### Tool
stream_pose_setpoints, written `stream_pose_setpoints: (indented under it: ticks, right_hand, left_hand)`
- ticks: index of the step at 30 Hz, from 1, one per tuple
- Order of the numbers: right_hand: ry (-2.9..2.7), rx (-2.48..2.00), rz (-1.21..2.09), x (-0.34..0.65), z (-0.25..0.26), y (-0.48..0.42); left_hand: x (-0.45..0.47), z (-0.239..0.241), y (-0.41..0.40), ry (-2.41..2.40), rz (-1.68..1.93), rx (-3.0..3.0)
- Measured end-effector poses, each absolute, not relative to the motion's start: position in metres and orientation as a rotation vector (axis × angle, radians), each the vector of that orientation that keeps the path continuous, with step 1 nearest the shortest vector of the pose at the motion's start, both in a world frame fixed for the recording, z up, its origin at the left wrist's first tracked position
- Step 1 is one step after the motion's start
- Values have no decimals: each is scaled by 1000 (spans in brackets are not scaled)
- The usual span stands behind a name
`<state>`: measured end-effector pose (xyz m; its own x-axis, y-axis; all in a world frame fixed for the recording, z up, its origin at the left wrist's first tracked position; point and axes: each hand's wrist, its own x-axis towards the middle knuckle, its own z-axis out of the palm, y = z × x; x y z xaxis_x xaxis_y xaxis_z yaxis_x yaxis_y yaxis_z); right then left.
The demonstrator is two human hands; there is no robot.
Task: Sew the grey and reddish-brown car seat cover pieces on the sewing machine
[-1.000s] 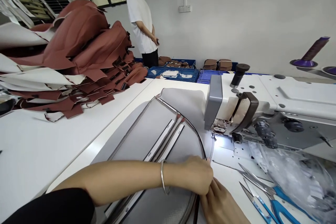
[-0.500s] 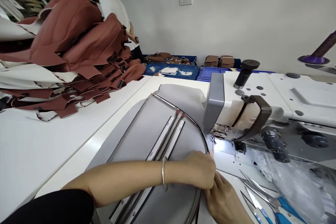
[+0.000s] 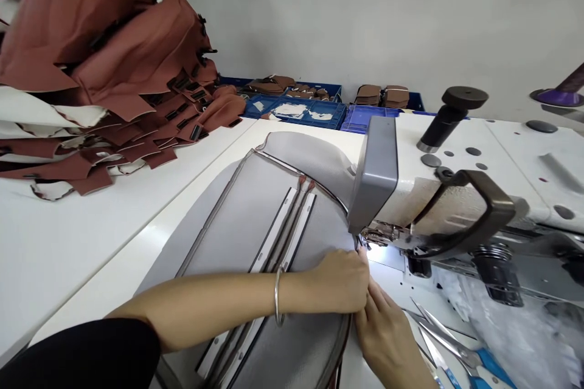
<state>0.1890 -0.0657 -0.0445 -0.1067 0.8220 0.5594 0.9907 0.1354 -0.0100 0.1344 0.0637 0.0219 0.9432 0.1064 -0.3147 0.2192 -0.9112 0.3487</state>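
A large grey-backed seat cover [image 3: 255, 213] lies wrong side up on the table, with dark piped seams and two white strips along its middle. Its curved right edge runs under the sewing machine's [image 3: 375, 170] head. My left hand [image 3: 344, 279], a bangle on its wrist, is closed on that edge just in front of the lit needle area. Below it, my right hand [image 3: 383, 328] has its fingers pressed on the same edge, touching my left hand. The fingertips of both hands are partly hidden. The needle itself is hardly visible behind the machine head.
Blue-handled scissors [image 3: 474, 358] and another blade lie right of my right hand, near crumpled clear plastic [image 3: 515, 328]. A tall pile of reddish-brown covers [image 3: 118, 73] stands at the left. Blue crates [image 3: 319, 114] with brown pieces line the wall.
The view has shifted, bringing the machine head nearer and moving the co-worker almost out of frame. Both hands keep their hold, slightly closer to the needle area.
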Motion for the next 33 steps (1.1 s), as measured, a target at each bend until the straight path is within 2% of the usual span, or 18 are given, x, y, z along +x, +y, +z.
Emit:
stream_pose_setpoints:
  ticks: [8, 18, 23, 33]
  right_hand:
    - [-2071, -1679, -489, 185, -45, -82]
    - [-2043, -1589, -533, 175, -37, -83]
    - [-2011, -1646, -532, 182, -44, -80]
    - [-1909, -1794, -527, 193, -56, -71]
  left_hand:
    - [110, 32, 49, 494, -466, 2615]
    - [113, 31, 42, 271, -599, 2579]
    - [123, 37, 52, 199, -544, 2597]
    - [138, 26, 59, 304, -468, 2539]
